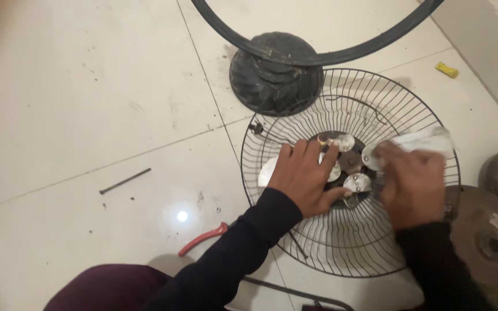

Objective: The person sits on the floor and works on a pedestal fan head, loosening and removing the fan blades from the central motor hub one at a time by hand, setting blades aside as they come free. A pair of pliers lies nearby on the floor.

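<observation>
My left hand [306, 175] lies flat on the fan cage [350, 173]. My right hand [413, 184] squeezes a white rag [425, 140]. Wires might poke my fingers.

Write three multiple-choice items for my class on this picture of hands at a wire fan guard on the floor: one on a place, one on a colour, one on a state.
1. Where does the left hand rest?
A. on the wire fan guard
B. on the dark fan base
C. on the long nail

2. What colour are the plier handles on the floor?
A. blue
B. red
C. green

3. How is the white cloth?
A. folded on the floor
B. hung on the dark ring
C. held by the right hand at the guard's hub

Key: 1 A, the palm lies flat on the wires; 2 B, the handles show red beside the sleeve; 3 C, the cloth shows past the right fingers.
</observation>
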{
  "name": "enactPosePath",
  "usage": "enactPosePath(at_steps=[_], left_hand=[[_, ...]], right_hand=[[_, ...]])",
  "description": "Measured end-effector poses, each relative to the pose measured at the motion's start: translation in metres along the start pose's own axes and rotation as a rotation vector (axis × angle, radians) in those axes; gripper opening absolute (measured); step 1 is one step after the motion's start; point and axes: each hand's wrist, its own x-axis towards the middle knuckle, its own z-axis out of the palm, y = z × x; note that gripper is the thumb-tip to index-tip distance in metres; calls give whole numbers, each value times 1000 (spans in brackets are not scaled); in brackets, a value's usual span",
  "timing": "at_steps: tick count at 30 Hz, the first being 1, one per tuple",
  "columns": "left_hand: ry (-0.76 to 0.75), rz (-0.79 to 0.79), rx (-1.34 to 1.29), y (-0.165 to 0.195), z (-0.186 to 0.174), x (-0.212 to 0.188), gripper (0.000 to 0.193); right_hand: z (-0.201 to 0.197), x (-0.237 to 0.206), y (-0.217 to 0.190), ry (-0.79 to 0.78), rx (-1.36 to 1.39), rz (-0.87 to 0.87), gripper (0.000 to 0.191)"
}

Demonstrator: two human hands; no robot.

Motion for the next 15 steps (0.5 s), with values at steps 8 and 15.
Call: enactPosePath(at_steps=[8,15], left_hand=[[-65,-31,15,2,2,0,81],[-2,-14,18,3,0,-2,78]], right_hand=[[2,1,-8,35,16,83,20],[4,1,0,48,19,56,31]])
